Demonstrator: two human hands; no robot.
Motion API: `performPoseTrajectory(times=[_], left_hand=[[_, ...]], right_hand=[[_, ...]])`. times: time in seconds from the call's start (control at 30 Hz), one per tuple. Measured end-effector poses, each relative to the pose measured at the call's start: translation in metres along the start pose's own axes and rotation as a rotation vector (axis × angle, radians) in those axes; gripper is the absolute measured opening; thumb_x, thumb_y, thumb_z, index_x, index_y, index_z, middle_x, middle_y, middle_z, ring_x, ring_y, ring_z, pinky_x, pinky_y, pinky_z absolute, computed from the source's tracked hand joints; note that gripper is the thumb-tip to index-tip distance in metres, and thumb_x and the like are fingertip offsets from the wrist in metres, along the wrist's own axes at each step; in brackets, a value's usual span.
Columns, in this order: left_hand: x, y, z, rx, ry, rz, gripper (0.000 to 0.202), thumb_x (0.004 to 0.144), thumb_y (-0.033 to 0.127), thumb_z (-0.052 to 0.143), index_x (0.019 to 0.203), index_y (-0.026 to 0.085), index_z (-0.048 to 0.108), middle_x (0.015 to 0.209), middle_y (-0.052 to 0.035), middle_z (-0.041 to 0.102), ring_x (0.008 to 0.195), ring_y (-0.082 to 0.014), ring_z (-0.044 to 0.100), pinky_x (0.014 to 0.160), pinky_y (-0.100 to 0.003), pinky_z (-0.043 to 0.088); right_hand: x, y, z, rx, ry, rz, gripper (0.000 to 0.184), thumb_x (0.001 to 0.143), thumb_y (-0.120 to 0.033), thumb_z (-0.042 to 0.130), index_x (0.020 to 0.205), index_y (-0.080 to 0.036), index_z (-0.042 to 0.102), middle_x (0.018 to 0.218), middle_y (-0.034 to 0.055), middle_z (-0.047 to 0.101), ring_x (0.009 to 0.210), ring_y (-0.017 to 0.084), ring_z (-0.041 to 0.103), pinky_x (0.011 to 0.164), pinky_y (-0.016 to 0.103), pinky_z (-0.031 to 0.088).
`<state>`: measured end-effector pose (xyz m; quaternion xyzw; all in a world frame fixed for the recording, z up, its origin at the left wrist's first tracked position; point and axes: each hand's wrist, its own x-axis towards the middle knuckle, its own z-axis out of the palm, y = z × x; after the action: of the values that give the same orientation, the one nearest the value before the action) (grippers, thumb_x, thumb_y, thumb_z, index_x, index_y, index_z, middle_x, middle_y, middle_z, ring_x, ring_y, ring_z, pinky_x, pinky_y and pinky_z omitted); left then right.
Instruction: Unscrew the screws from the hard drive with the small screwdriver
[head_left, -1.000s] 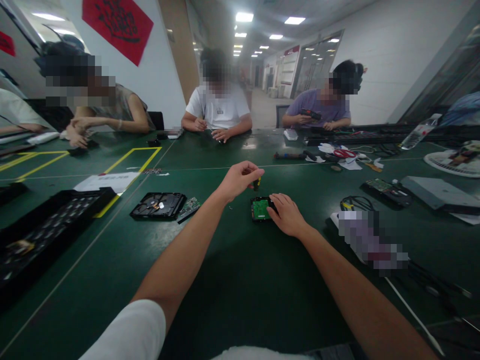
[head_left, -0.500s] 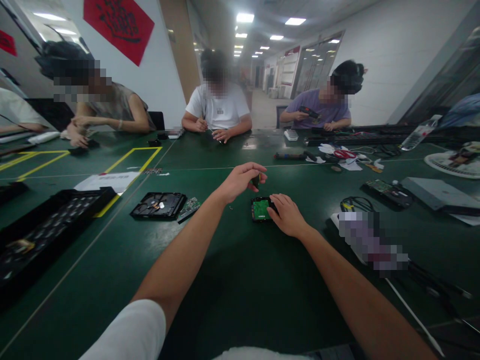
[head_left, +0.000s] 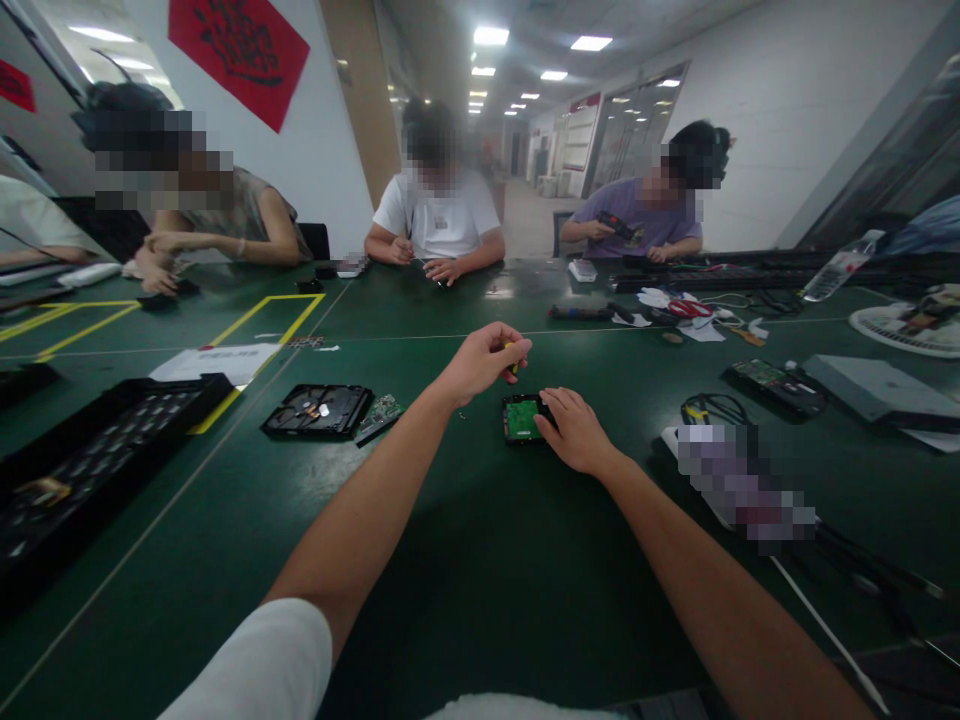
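Observation:
A small hard drive (head_left: 520,418) lies on the green table with its green circuit board facing up. My right hand (head_left: 576,428) grips its right side, thumb over the board and fingers along the far edge. Above and beyond the drive, my left hand (head_left: 487,362) is closed around a small screwdriver (head_left: 512,368) with yellow and dark parts. Most of that tool is hidden by the fingers. Left of my forearm lies a larger opened black drive casing (head_left: 315,411), with a loose circuit board (head_left: 385,412) beside it.
A long black tray (head_left: 112,450) holding small parts is at the left. To the right are another drive (head_left: 776,387), a grey metal box (head_left: 885,388), a cable (head_left: 716,408) and a bottle (head_left: 841,266). Three people sit across the table (head_left: 480,570).
My left hand has turned slightly, its fingers drawing in around the tool, and more yellow shows. My right hand and the drive stay where they were.

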<state>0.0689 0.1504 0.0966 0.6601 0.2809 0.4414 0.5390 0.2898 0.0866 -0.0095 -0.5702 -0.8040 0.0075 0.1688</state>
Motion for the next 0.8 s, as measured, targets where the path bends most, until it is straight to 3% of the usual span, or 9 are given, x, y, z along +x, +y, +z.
performPoseTrajectory(times=[0.2,0.3,0.5,0.8], left_hand=[[0.0024,-0.0032,-0.0040,-0.158,-0.035,-0.068,0.023,0.096,0.035,0.063,0.104,0.015,0.071,0.096,-0.0088,0.069,0.091,-0.0182,0.067,0.074,-0.033,0.062],[0.0017,-0.0034,-0.0045,-0.049,-0.021,-0.044,0.023,0.093,0.038,0.069,0.099,0.015,0.070,0.094,-0.0076,0.069,0.086,-0.0165,0.066,0.069,-0.030,0.060],[0.0004,-0.0037,-0.0039,0.211,0.133,0.002,0.034,0.081,0.042,0.084,0.084,0.016,0.063,0.078,-0.0054,0.068,0.067,-0.0131,0.062,0.057,-0.024,0.051],[-0.0006,-0.0015,-0.0050,0.264,0.118,0.013,0.035,0.083,0.045,0.082,0.081,0.017,0.060,0.077,-0.0061,0.069,0.067,-0.0140,0.063,0.056,-0.026,0.051]], right_hand=[[0.0003,-0.0027,-0.0022,-0.012,0.011,-0.015,0.059,0.106,-0.052,0.033,0.151,-0.018,0.049,0.156,0.0133,0.050,0.147,0.034,0.038,0.118,0.055,0.036],[0.0002,-0.0030,-0.0023,-0.006,0.005,-0.006,0.059,0.106,-0.052,0.033,0.152,-0.018,0.048,0.156,0.0131,0.050,0.148,0.034,0.038,0.118,0.056,0.036],[-0.0009,-0.0008,-0.0003,0.005,0.014,-0.010,0.060,0.106,-0.054,0.034,0.153,-0.019,0.047,0.157,0.0135,0.049,0.148,0.034,0.037,0.118,0.056,0.036],[-0.0001,-0.0008,-0.0015,-0.010,-0.003,-0.005,0.060,0.106,-0.054,0.033,0.152,-0.019,0.047,0.157,0.0126,0.048,0.148,0.033,0.037,0.118,0.054,0.037]])
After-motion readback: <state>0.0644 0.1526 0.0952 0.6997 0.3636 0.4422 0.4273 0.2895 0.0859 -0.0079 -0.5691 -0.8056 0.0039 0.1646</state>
